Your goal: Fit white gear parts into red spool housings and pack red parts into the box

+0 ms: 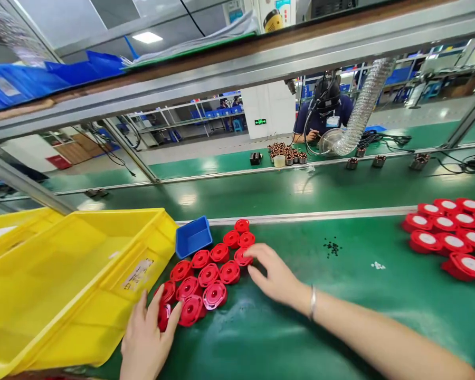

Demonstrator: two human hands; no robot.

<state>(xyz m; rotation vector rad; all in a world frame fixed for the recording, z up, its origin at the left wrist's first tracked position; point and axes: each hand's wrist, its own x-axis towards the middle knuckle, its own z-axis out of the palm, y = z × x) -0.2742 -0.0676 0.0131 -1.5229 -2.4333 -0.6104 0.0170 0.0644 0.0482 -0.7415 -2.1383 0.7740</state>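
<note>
A cluster of red round plastic parts (pixel 208 275), each with a hole at its centre, lies on the green work surface. At the cluster's near left end is my left hand (pixel 148 330), its fingers spread and the thumb apart, around and against the end red parts. My right hand (pixel 275 277), with a silver bracelet at the wrist, reaches in from the right. Its thumb and fingertips are at the edge of a red round part (pixel 242 256) on the cluster's right side. That part still stands among the others.
Left stands a large yellow bin (pixel 138 269); a small blue tray (pixel 193 237) sits behind the cluster. Small black pieces (pixel 332 247), white pieces (pixel 378 265) and white-topped red parts (pixel 445 224) lie right. Beyond a metal frame (pixel 221 79), another person (pixel 326 105) works.
</note>
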